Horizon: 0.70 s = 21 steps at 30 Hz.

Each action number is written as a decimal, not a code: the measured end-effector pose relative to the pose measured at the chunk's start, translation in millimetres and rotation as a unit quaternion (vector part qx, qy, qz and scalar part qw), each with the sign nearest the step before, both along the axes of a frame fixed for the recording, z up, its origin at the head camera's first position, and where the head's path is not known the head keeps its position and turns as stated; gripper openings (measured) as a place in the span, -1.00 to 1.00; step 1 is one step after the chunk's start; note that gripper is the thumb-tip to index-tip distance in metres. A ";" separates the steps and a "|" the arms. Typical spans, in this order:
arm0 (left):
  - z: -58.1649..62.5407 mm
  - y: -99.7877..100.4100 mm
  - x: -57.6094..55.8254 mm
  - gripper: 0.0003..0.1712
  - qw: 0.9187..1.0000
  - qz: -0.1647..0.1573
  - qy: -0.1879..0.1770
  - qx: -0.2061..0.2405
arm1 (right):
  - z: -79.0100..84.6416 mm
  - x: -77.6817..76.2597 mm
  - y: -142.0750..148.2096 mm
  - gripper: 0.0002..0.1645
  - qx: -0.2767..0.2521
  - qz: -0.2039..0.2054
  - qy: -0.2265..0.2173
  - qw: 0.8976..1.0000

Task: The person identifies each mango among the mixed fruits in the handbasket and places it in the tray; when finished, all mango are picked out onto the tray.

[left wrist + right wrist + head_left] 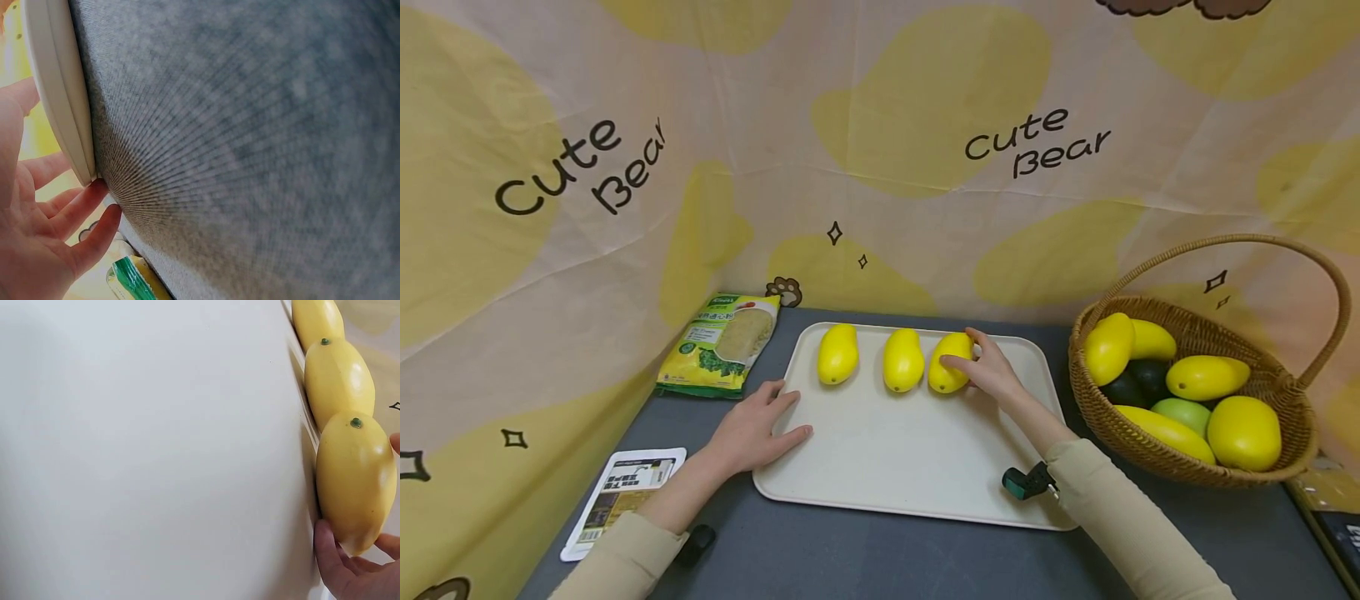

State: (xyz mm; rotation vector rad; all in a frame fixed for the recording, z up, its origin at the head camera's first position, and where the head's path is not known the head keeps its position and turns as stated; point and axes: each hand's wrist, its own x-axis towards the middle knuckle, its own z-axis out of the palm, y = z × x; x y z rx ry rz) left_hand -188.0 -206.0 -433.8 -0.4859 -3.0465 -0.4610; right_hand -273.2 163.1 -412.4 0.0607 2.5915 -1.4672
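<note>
Three yellow mangoes lie in a row along the far side of a cream tray (887,450): a left mango (837,355), a middle mango (903,361) and a right mango (948,364). My right hand (992,367) holds the right mango, its thumb on the near side and fingers around the far side. In the right wrist view the held mango (356,481) shows its green stem end, resting on or just above the tray; I cannot tell which. My left hand (756,429) rests at the tray's left rim with fingers spread, and its fingertips touch the tray edge (62,87) in the left wrist view.
A wicker basket (1093,400) with a tall handle stands at the right, holding several yellow fruits, a green one and dark ones. Back left lies a yellow-green food packet (718,346); a white printed package (621,496) is at the front left. A patterned cloth (895,167) hangs behind.
</note>
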 end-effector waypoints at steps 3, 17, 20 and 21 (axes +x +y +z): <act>0.5 1.1 -0.6 -0.23 1.000 -0.001 -0.001 0.000 | -0.1 -0.1 1.3 0.04 0.011 -0.004 0.003 1.000; 5.4 4.1 2.8 -0.25 1.000 -0.003 -0.003 0.001 | 41.0 47.8 24.7 -0.85 0.076 -0.007 0.225 0.971; 6.2 3.8 3.8 -0.26 1.000 -0.004 0.003 0.000 | 68.7 66.7 40.3 -0.86 0.105 0.048 0.222 0.968; 6.1 3.8 3.9 -0.26 1.000 -0.004 0.004 0.000 | 77.9 72.3 47.2 -0.88 0.120 0.068 0.224 0.965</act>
